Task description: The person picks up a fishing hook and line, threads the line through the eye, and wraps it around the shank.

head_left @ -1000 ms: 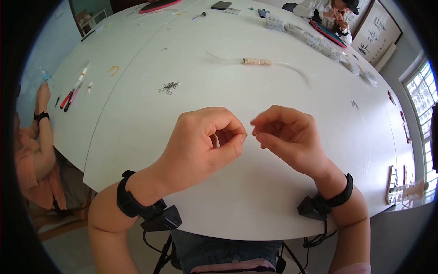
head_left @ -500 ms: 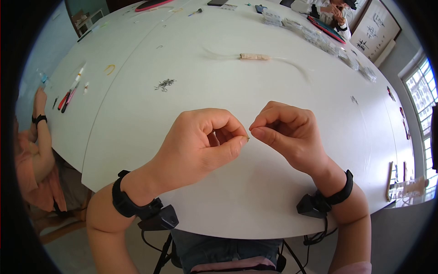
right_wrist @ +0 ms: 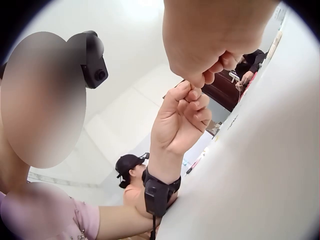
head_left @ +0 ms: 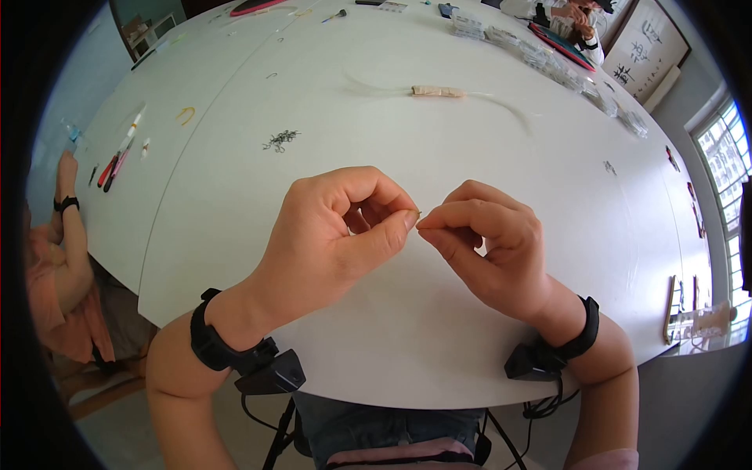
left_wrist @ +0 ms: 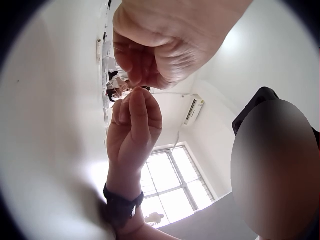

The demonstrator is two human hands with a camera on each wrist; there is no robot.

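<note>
My left hand [head_left: 329, 227] is held above the table, thumb and forefinger pinching a tiny dark thin piece [head_left: 419, 213]. Only its tip shows past the fingertips. Just to its right, my right hand [head_left: 493, 247] has thumb and forefinger pressed together, tips almost meeting the left ones. I cannot tell exactly what it pinches; it looks like a very fine strand. In the left wrist view the right hand [left_wrist: 134, 127] reaches up to the left fingertips. The right wrist view shows the left hand [right_wrist: 180, 122] with its other fingers loosely curled.
Beyond my hands lie a pile of small dark hooks [head_left: 280, 141] and a tan-wrapped bundle [head_left: 437, 92] with clear strands. Red-handled pliers [head_left: 106, 174] lie at left, clear packets [head_left: 540, 59] at far right. People sit at left and far right around the white table [head_left: 368, 345].
The right fingers, spread a little apart a second ago, have come together in a pinch. Both hands have shifted slightly up and left. The left hand keeps its pinch.
</note>
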